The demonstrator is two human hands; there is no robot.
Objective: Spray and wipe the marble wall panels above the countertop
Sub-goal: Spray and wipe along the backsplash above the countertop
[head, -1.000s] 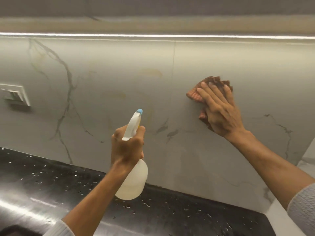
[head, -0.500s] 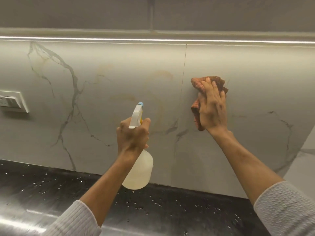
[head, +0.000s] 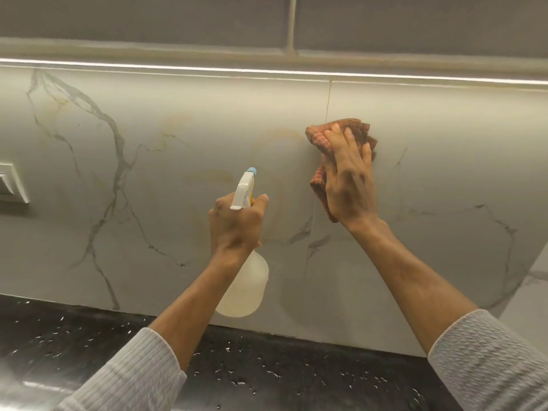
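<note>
The grey-white marble wall panel (head: 178, 161) with dark veins spans the view, with a vertical seam near the middle. My right hand (head: 348, 179) presses a reddish-brown cloth (head: 318, 137) flat against the wall just right of the seam, fingers straight and pointing up. My left hand (head: 234, 223) grips the neck of a white spray bottle (head: 244, 286) with a blue nozzle tip, held upright in front of the wall, left of and below the cloth. Faint yellowish rings show on the marble between bottle and cloth.
A black speckled countertop (head: 267, 369) runs along the bottom. A white switch plate (head: 12, 182) sits on the wall at the far left. A light strip (head: 207, 69) glows under the upper cabinets (head: 385, 22). A side wall meets the panel at far right.
My right hand has slid the cloth leftward across the wall, up to the seam. My left hand holds the bottle in about the same pose. The view has shifted right and up.
</note>
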